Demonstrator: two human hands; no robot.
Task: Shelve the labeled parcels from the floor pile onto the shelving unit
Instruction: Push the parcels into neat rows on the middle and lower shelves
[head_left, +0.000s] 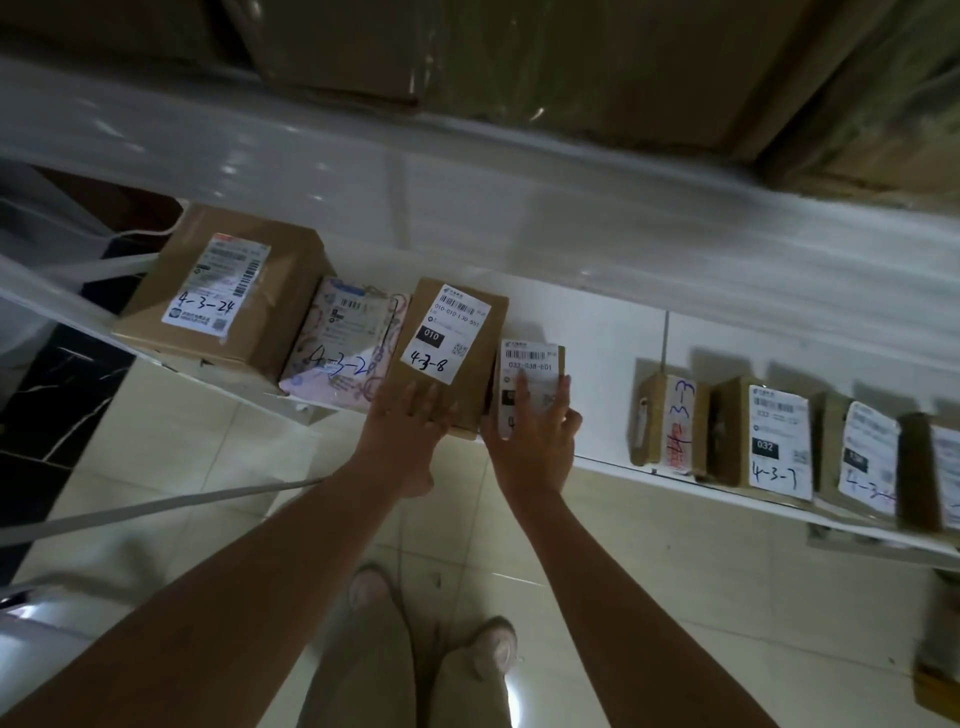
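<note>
Head view: both hands seat parcels in the shelf row.

Left hand (410, 415) lies flat on the front of box 4-3-8 (457, 332), fingers (434, 400) straight and gripping nothing, probably bracing it against the pink mailer (343, 348) and box 4-3-24 (223, 291). Right hand (535, 436) spreads nearly straight fingers over the label of the small parcel (530, 364), pushing it upright against 4-3-8. I cannot tell whether any finger hooks its edge. All stand on the white shelf (602, 332), labels outward, seemingly so the codes read from the aisle. 4-3-3 (670, 421) and 4-3-7 (774, 436) stand well apart to the right.
</note>
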